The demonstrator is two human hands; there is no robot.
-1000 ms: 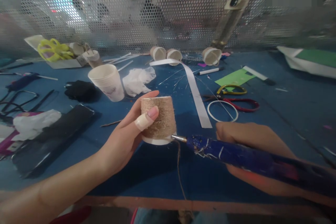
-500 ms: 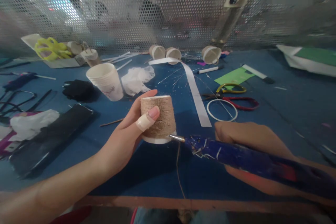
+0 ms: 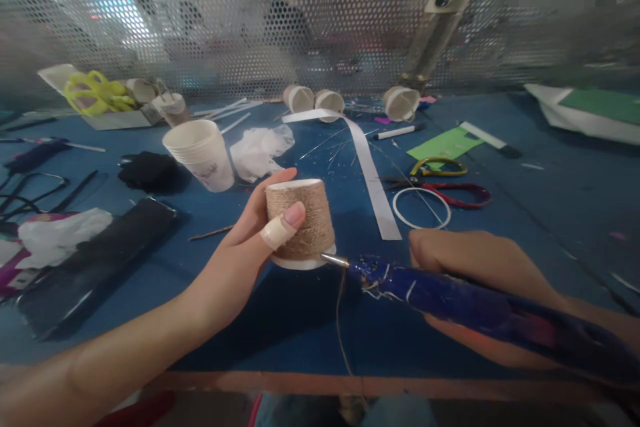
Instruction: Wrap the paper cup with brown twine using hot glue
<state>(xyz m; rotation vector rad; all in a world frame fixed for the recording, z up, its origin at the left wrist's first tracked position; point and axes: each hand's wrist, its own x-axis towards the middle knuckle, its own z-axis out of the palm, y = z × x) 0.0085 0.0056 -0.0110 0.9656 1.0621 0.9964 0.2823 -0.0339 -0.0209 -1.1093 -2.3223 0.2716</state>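
Observation:
My left hand (image 3: 250, 247), a bandage round its thumb, grips a paper cup (image 3: 305, 227) wrapped in brown twine. The cup is upside down, its white rim at the bottom left bare. In my right hand (image 3: 470, 273) is a blue glue gun (image 3: 440, 293), its metal nozzle (image 3: 334, 259) at the lower right edge of the twine, by the rim. A loose strand of twine (image 3: 340, 327) hangs from behind the nozzle down over the table edge. The right fingers are partly hidden behind the glue gun.
A stack of paper cups (image 3: 200, 153) and a crumpled plastic bag (image 3: 263, 153) stand beyond my left hand. A white paper strip (image 3: 373, 193), scissors (image 3: 450, 193) and a white ring (image 3: 400, 217) lie to the right. Several twine-wrapped cups (image 3: 329, 105) line the mesh panel (image 3: 240, 27).
The view has shifted very slightly. The cup has tilted a little in my left hand, and the nozzle stays at its lower edge.

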